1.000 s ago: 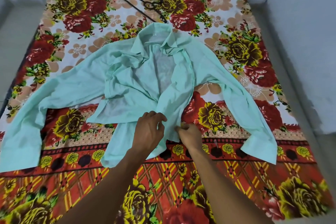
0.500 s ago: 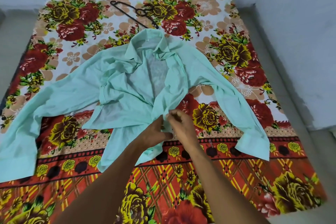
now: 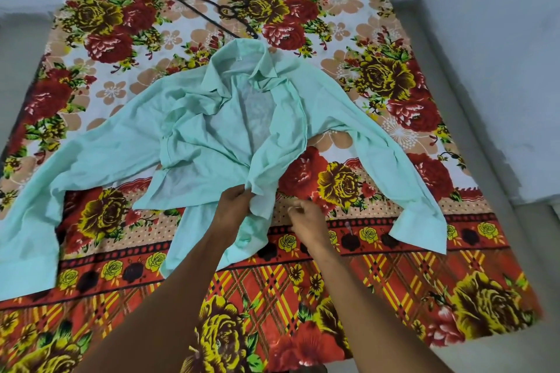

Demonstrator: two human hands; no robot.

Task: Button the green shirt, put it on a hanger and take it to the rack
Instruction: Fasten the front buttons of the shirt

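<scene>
Green shirt lies across the middle of the frame, a thin, pale mint woven cloth, rumpled and still open down the front, so sheer in the back panel that we see the pattern of the bed cover through it. Its collar points toward the top of the frame; the long sleeves trail out to the left edge and to the right, each ending in a stiff, squared cuff. We see the shirt lying on a bedsheet printed with large red and yellow roses, with a plaid band toward the bottom of the frame.

Our left hand, at centre and just below the middle, has its fingers curled round the bunched lower edge of the front panels and grips the cloth there. Our right hand, just beside it on the right, hangs over the sheet with fingers loosely curled toward the thumb; it is blurred, and we cannot tell whether it pinches anything.

Near the top of the frame, just beyond the collar, a thin black hanger with a curved hook lies flat on the sheet.
</scene>
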